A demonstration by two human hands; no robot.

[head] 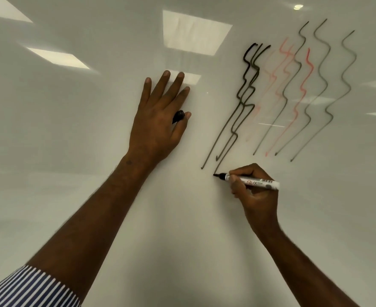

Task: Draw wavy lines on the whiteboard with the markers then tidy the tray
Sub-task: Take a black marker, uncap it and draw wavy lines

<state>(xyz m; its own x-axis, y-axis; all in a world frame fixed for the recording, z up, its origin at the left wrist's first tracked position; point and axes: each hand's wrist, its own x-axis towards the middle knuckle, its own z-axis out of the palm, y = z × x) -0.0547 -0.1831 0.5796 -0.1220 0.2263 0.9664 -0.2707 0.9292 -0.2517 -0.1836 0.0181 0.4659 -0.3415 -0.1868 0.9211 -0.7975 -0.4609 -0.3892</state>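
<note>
- My right hand grips a white-barrelled black marker, my fingers pinched tight around the barrel just behind the nib.
- The marker lies nearly level, nib pointing left, and its tip touches the whiteboard at the bottom end of a black wavy line.
- My left hand presses flat against the whiteboard, well to the left of the drawing, fingers spread wide and pointing upward.
- A black marker cap is tucked between my left thumb and palm, so that hand is braced and holding the cap at once.
- Two heavy black wavy lines run down the board side by side, partly crossing one another.
- To their right stand thinner grey-black wavy lines and faint red wavy lines, some overlapping.
- A blue-and-white striped sleeve is rolled up on my left arm at the lower left.
- Bright ceiling light reflections show on the glossy whiteboard surface.
</note>
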